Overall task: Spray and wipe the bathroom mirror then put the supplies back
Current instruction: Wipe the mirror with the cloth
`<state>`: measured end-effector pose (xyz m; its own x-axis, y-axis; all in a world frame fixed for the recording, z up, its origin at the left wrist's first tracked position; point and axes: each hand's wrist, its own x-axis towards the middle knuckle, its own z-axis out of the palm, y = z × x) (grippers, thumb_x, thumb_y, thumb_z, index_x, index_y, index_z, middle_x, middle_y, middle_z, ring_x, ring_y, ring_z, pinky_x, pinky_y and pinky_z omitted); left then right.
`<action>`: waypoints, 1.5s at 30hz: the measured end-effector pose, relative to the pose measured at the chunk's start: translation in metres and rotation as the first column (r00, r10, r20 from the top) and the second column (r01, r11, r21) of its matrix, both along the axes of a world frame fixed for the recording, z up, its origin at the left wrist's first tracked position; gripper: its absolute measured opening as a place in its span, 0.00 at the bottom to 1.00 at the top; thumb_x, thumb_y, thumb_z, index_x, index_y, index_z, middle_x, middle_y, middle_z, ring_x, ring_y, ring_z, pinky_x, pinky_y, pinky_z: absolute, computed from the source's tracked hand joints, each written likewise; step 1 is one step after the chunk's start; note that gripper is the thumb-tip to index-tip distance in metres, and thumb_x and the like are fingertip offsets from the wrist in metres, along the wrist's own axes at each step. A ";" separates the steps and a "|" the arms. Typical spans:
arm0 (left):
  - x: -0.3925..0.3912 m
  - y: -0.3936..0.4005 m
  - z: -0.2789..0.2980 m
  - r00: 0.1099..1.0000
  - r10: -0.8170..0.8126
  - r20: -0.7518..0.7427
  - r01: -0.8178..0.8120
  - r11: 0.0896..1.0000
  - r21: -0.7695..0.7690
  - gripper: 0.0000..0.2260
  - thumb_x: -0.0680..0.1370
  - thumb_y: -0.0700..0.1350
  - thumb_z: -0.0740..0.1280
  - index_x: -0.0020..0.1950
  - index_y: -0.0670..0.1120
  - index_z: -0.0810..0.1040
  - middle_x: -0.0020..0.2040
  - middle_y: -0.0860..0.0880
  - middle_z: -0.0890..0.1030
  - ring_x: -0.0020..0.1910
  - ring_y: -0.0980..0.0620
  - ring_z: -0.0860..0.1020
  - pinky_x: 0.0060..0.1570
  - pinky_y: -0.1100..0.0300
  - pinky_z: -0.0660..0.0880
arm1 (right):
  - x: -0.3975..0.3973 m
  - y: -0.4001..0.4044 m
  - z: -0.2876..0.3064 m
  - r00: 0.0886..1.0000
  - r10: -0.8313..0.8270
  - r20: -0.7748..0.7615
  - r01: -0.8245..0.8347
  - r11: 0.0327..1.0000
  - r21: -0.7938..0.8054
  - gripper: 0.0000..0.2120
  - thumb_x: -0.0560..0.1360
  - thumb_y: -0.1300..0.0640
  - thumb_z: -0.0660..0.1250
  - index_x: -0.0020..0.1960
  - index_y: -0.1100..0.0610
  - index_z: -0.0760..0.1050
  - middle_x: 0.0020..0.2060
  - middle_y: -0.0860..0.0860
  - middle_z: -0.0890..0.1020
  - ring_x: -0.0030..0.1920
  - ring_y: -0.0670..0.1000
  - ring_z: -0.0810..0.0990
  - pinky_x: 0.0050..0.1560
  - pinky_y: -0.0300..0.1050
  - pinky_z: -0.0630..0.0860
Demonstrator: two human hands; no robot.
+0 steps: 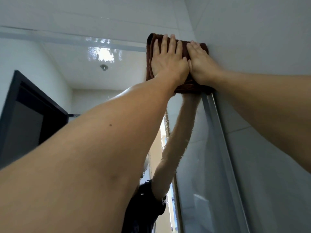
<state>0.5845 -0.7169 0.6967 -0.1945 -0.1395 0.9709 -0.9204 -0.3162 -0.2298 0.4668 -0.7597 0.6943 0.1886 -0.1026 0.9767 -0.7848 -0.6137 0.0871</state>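
Overhead, my 2 flat, spread hands press the brown cloth into the mirror's top corner; steady, overlapping downward strokes should avoid streaks.

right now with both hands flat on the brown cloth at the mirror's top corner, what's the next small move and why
Probably drag the brown cloth left along the top edge of the mirror. The left hand and right hand press it flat into the upper right corner, by the frame, while wet streaks show further left, seemingly unwiped.
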 end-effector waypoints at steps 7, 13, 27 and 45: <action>0.002 -0.001 -0.001 1.000 -0.009 0.007 0.009 1.000 0.005 0.28 0.84 0.55 0.42 0.83 0.46 0.46 0.83 0.47 0.45 0.82 0.46 0.41 0.79 0.45 0.38 | 0.012 -0.006 -0.002 0.982 0.103 0.159 -0.097 0.994 -0.046 0.24 0.86 0.56 0.48 0.80 0.61 0.51 0.81 0.57 0.53 0.81 0.54 0.48 0.80 0.49 0.45; -0.001 0.001 -0.024 1.000 -0.013 -0.014 0.013 1.000 -0.004 0.28 0.84 0.56 0.42 0.83 0.46 0.46 0.83 0.46 0.45 0.82 0.46 0.41 0.79 0.44 0.38 | 0.012 -0.015 -0.021 0.985 0.078 0.151 -0.063 0.993 -0.105 0.26 0.86 0.54 0.47 0.81 0.60 0.50 0.81 0.56 0.52 0.81 0.52 0.48 0.79 0.47 0.44; 0.003 -0.001 -0.138 0.997 -0.076 0.010 0.076 0.997 0.014 0.28 0.84 0.55 0.43 0.83 0.45 0.47 0.83 0.44 0.47 0.82 0.44 0.43 0.79 0.43 0.42 | 0.016 -0.018 -0.141 0.982 0.055 0.180 -0.032 0.992 -0.125 0.28 0.83 0.52 0.48 0.81 0.61 0.52 0.80 0.56 0.56 0.81 0.52 0.52 0.80 0.46 0.46; 0.007 0.006 -0.305 0.976 -0.219 0.018 0.216 0.971 0.102 0.28 0.84 0.53 0.44 0.83 0.43 0.47 0.83 0.43 0.47 0.82 0.43 0.45 0.79 0.44 0.39 | 0.024 -0.009 -0.318 0.965 0.074 0.254 -0.063 0.997 -0.050 0.28 0.82 0.56 0.50 0.80 0.62 0.53 0.80 0.57 0.56 0.81 0.52 0.51 0.81 0.52 0.48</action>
<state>0.5917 -0.7112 0.3921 -0.2583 -0.1855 0.9481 -0.9572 -0.0837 -0.2771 0.4909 -0.7682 0.3765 -0.0620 -0.0570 0.9964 -0.7407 -0.6666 -0.0842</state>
